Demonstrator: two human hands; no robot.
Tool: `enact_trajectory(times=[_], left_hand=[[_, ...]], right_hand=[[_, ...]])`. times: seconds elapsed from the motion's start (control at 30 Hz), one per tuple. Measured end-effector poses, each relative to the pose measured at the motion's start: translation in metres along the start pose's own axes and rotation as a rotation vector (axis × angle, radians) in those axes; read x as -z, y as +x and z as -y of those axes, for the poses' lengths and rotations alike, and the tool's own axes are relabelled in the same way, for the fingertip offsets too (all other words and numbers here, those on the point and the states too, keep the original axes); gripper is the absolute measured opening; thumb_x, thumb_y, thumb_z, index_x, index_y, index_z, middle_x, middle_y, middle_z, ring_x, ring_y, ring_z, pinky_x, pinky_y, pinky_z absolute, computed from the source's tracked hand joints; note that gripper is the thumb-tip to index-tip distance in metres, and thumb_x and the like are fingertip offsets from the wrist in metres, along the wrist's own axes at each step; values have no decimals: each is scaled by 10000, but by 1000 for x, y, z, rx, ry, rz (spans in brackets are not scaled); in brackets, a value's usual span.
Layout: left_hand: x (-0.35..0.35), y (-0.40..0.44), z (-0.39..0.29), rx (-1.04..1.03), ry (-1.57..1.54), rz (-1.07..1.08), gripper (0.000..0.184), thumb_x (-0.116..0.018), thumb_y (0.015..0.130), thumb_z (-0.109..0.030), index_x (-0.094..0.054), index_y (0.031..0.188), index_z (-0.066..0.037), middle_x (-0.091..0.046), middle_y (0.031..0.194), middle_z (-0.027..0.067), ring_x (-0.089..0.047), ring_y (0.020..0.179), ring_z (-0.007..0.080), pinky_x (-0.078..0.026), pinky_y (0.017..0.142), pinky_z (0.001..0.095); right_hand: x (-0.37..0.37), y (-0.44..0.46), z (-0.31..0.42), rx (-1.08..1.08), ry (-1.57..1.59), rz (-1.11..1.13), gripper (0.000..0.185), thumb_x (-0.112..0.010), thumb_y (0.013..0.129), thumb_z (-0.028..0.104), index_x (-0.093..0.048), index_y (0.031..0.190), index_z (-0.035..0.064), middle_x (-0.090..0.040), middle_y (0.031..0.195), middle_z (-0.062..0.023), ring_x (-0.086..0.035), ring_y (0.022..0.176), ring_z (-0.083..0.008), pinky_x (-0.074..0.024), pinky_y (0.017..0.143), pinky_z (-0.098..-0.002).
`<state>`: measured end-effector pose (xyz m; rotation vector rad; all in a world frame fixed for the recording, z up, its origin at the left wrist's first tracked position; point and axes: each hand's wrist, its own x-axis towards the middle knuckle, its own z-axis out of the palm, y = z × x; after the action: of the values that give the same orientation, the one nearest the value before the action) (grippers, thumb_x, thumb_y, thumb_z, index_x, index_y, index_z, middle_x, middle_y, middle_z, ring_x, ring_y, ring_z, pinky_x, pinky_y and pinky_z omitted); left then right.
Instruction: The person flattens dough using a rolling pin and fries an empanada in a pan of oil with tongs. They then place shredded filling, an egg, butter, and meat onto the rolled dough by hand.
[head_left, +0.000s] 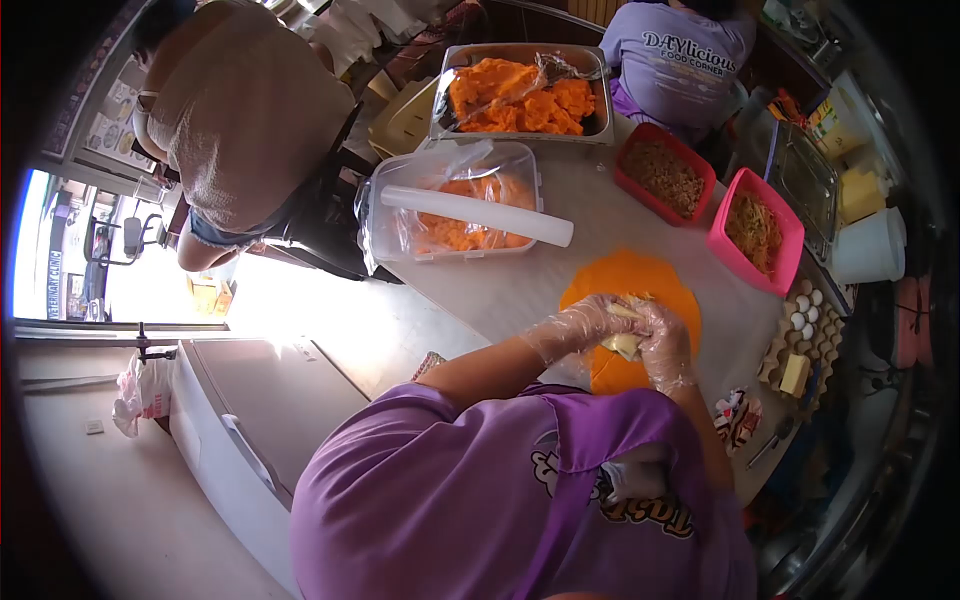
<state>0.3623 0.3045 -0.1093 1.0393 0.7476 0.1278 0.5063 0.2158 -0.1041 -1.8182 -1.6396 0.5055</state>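
Observation:
My left hand [597, 320] and my right hand [664, 345], both in clear plastic gloves, meet with curled fingers around a pale, creamy-yellow lump [624, 345]. What the lump is made of I cannot make out. Beneath it a flat, round orange sheet [640, 270] lies on the table; whether the lump touches it is hidden by my hands. Farther up, a white plastic roll [480, 215] rests across a clear tub [385, 225] holding an orange mass under plastic film.
A metal pan [600, 130] of orange mash stands at the back. Red [625, 185] and pink [790, 270] containers hold shredded food at the right. Nearby are an egg tray [825, 345] and a spoon [783, 430]. Two people [255, 110] [680, 65] are beyond the table.

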Motion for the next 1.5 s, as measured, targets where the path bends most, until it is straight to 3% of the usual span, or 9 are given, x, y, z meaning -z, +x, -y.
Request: enact_trajectory(times=[0.3,0.4,0.5,0.57,0.73,1.03,1.33,1.37,1.5], left_hand=[[9,-4,16,63,-36,-76,532,-753,737,-390,-609,1090,-18,-652,909,87,-623,823,162,-494,703,287],[27,6,43,67,-246,-73,473,-722,783,-357,-615,1088,-11,-650,902,83,-625,802,148,-500,692,265],[39,-10,35,83,-277,-108,419,-702,806,-330,-624,1069,-13,-645,897,71,-623,800,143,-513,707,267],[45,-13,37,63,-263,-117,434,-709,799,-338,-622,1070,-10,-639,914,71,-623,808,144,-513,717,271],[50,-20,42,-22,-366,-58,430,-705,801,-342,-620,1056,-6,-634,935,76,-623,816,146,-517,725,274],[48,-23,42,-5,-425,-105,309,-715,798,-209,-647,1001,15,-657,902,86,-637,805,167,-552,687,292],[63,-29,47,134,-416,-207,402,-733,786,-290,-574,1093,-84,-626,966,55,-630,827,140,-546,685,272],[76,-20,75,-81,-388,-112,387,-710,803,-319,-576,1080,-84,-620,987,51,-626,848,132,-542,691,258],[74,-36,54,-4,-453,-179,445,-670,809,-408,-553,1093,-85,-607,981,42,-614,872,161,-525,776,302]], right_hand=[[-2,-4,-17,33,-151,-51,322,-631,707,2,-627,1027,39,-636,893,-168,-621,845,-342,-499,744,-392],[9,-6,-24,-129,11,-102,352,-617,742,-9,-604,1093,2,-640,961,-169,-637,887,-297,-504,753,-357],[27,-10,-12,-673,646,22,272,-524,876,-2,-576,1138,-50,-621,964,-103,-623,850,-161,-505,638,-253],[22,-17,-26,-666,649,61,281,-502,905,2,-540,1178,-54,-600,1094,-105,-604,760,-122,-494,584,-231],[13,-28,-33,-748,644,120,221,-499,909,21,-569,1105,-53,-587,842,-78,-553,580,-115,-465,533,-225],[11,-23,-33,-728,644,95,163,-501,935,131,-589,915,-6,-544,699,-24,-485,509,-70,-399,472,-216],[17,-22,-36,-795,841,-87,277,-525,916,120,-572,1129,-50,-567,875,-37,-498,648,-76,-409,524,-198],[16,-24,-49,-757,911,-118,284,-519,913,107,-561,1142,-57,-561,901,-42,-497,659,-76,-412,524,-200],[13,-27,-83,-744,957,-200,278,-513,879,5,-549,1153,-19,-555,935,-58,-509,645,-83,-444,540,-215]])
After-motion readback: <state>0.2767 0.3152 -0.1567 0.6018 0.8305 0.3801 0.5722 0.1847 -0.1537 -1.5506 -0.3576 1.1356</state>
